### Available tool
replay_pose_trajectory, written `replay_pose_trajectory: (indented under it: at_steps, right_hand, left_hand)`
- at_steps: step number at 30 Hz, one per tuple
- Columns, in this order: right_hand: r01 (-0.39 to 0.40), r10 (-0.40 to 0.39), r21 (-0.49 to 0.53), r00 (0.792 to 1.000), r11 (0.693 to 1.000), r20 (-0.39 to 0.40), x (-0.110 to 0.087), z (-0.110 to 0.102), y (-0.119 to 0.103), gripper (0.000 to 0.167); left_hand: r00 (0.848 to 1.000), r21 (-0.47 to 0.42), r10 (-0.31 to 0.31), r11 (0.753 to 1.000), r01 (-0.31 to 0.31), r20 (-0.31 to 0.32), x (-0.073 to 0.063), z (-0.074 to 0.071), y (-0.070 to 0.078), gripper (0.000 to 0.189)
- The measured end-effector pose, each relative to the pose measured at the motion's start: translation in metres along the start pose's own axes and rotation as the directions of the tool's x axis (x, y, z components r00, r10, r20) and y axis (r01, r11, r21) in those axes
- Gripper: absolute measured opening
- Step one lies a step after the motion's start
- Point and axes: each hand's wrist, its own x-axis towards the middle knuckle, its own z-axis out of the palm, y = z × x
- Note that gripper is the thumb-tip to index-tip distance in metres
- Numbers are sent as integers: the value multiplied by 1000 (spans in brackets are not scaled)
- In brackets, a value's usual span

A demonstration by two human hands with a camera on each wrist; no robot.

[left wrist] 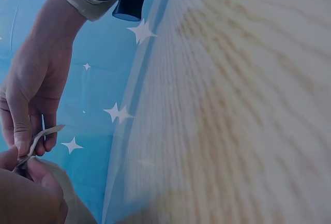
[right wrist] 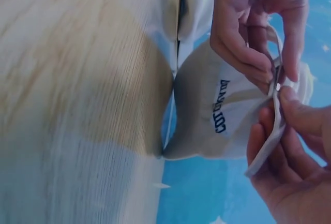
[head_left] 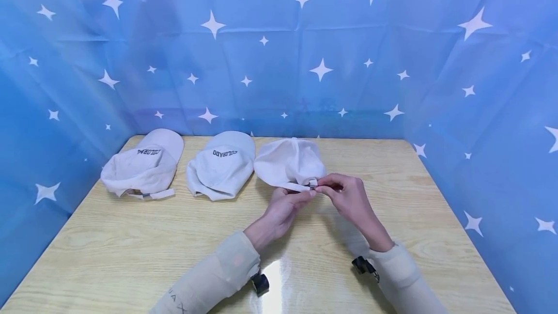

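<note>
A white cap (head_left: pixel 289 159) is held just off the table, the back of its crown toward me. My left hand (head_left: pixel 279 212) grips its rear strap from below, by a small metal buckle (head_left: pixel 312 184). From the right, my right hand (head_left: pixel 350 197) pinches the strap beside the buckle between thumb and fingers. In the right wrist view the strap (right wrist: pixel 269 149) runs down in front of the right hand's fingers, its loose end free; dark lettering shows on the cap behind. Fingers partly hide the buckle.
Two more white caps lie to the left: one with COLORADO lettering (head_left: pixel 221 168) next to the held cap, another at the far left (head_left: pixel 141 166) with its strap (head_left: pixel 159 194) sticking out. The wooden table (head_left: pixel 131 256) meets a blue star-patterned curtain (head_left: pixel 261 76) behind.
</note>
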Motion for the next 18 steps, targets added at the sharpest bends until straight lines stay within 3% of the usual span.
replay_pose_trajectory:
  at_steps: [6, 13, 18]
  right_hand:
    - [-4, 4, -23, 1000, 1000, -2, 0, -5, 3, 6]
    - [-6, 6, -36, 1000, 999, -10, 3, -12, 10, 7]
    - [-48, 49, -51, 999, 998, 4, 3, -19, 18, 7]
  left_hand:
    - [999, 35, -45, 998, 45, 18, 1, 0, -1, 24]
    - [979, 151, -197, 971, 186, 58, -1, -8, 4, 36]
    - [966, 242, -228, 951, 194, 121, -10, -17, 14, 29]
